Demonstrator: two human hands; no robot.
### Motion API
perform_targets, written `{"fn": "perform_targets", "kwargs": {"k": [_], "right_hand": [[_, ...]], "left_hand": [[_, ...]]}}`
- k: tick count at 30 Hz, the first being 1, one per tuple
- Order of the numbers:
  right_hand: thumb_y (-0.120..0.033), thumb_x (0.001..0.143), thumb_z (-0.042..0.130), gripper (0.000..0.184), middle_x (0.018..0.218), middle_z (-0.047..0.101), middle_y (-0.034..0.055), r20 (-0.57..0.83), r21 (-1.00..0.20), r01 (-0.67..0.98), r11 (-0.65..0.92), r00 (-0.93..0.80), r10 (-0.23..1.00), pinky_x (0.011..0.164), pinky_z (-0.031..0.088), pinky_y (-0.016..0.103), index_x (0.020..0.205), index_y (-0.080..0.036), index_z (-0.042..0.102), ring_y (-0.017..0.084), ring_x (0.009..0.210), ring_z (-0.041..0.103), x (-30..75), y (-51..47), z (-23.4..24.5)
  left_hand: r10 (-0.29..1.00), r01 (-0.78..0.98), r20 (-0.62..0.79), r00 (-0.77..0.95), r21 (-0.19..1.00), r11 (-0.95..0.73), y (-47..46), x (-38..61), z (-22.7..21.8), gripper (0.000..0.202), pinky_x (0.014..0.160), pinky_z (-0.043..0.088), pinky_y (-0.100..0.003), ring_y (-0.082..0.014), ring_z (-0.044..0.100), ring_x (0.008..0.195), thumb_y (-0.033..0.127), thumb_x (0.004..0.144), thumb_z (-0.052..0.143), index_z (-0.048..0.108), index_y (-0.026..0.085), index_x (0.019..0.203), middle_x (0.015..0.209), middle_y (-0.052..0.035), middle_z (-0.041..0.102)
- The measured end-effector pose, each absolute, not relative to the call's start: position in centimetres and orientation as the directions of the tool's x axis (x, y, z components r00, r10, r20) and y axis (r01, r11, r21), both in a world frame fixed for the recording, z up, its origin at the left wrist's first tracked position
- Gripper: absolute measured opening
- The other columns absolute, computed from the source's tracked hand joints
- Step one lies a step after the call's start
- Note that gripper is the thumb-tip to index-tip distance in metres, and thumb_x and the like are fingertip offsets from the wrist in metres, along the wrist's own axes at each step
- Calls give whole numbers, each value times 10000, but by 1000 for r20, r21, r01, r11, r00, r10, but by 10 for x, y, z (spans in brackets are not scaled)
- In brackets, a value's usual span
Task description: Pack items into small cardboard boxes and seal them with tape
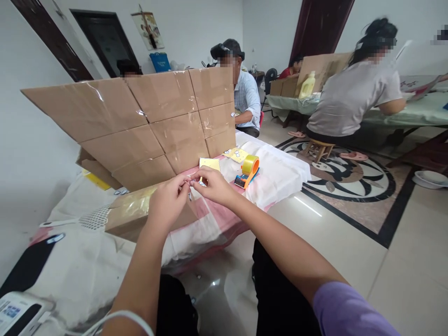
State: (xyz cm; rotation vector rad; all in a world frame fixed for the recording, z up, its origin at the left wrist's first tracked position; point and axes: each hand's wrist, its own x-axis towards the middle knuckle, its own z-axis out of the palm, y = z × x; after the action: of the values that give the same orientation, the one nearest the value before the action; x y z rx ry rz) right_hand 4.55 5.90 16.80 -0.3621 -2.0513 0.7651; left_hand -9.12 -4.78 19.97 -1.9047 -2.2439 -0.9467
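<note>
My left hand point(169, 198) and my right hand point(212, 185) meet over the table edge, fingertips pinched together on a small pale piece point(191, 183) that I cannot make out. Both hands are closed in a pinch. Just behind them lies a yellow sheet point(210, 164) with small stickers on it, and a second yellow sheet point(236, 155) lies farther back. An orange tape dispenser point(249, 170) with a yellow roll stands to the right of my right hand. A flat cardboard piece point(129, 212) lies under my left hand.
A taped cardboard screen point(147, 121) stands across the table behind my hands. White cloth point(280, 175) covers the table's right end. A device with a white cable point(21, 315) sits at the lower left. Other people sit beyond the screen and at a green table point(413, 114) on the right.
</note>
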Motion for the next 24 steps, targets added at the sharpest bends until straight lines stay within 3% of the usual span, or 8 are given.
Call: {"fn": "perform_targets", "kwargs": {"k": [4,7,9,11,13,15,19,24], "right_hand": [[-109,866,591,96,850,647,35,619,-596,89,798,-581,528,782,421,275,854,-160,671,159,827,584,55,50,170],[-125,845,614,84,813,657,19,547,-709,123,695,-526,651,758,422,273,789,-172,654,150,776,580,51,53,162],[-106,820,624,119,742,650,3,399,-871,63,488,-491,775,694,422,257,722,-171,638,129,692,563,43,55,152],[-78,799,617,160,659,624,-7,131,-989,-10,148,-528,839,578,391,236,664,-164,618,108,583,522,35,58,138],[-55,786,600,175,590,588,-17,-135,-981,-28,-190,-601,788,466,311,217,644,-158,600,88,484,455,28,60,124],[-30,766,590,163,553,565,-29,-286,-915,-32,-402,-651,703,404,226,200,659,-153,584,68,422,392,24,61,112],[21,741,564,181,519,534,-47,-344,-842,-69,-534,-695,631,376,188,167,679,-147,551,43,386,359,20,65,96],[25,714,559,195,514,535,-63,-282,-862,-107,-496,-711,644,373,192,161,774,-159,587,45,383,363,13,68,89]], "left_hand": [[875,941,416,-248,317,115,-43,-84,197,229,564,264,-286,-226,620,677,390,893,531,724,303,981,752,-12,721],[855,945,440,-276,289,156,-40,-84,196,262,576,277,-291,-232,611,685,421,892,549,720,311,1059,745,-13,706],[805,935,490,-334,283,216,-39,-90,197,313,627,330,-299,-239,613,724,432,890,558,695,299,1138,792,-22,714],[770,929,521,-370,236,286,-39,-102,197,341,760,393,-342,-269,625,874,438,912,525,680,260,1158,948,-59,732],[771,913,491,-405,172,370,-39,-117,195,381,915,389,-447,-321,584,1067,461,941,468,682,219,1144,1148,-113,700],[782,877,402,-476,151,456,-38,-132,190,421,989,347,-533,-357,524,1175,479,952,434,685,203,1147,1281,-148,640],[788,837,283,-547,192,512,-34,-148,180,437,990,348,-543,-363,529,1159,475,955,418,696,196,1146,1260,-163,652],[786,841,300,-541,195,504,-34,-143,181,434,987,351,-554,-356,535,1147,474,951,416,695,206,1149,1266,-149,655]]}}
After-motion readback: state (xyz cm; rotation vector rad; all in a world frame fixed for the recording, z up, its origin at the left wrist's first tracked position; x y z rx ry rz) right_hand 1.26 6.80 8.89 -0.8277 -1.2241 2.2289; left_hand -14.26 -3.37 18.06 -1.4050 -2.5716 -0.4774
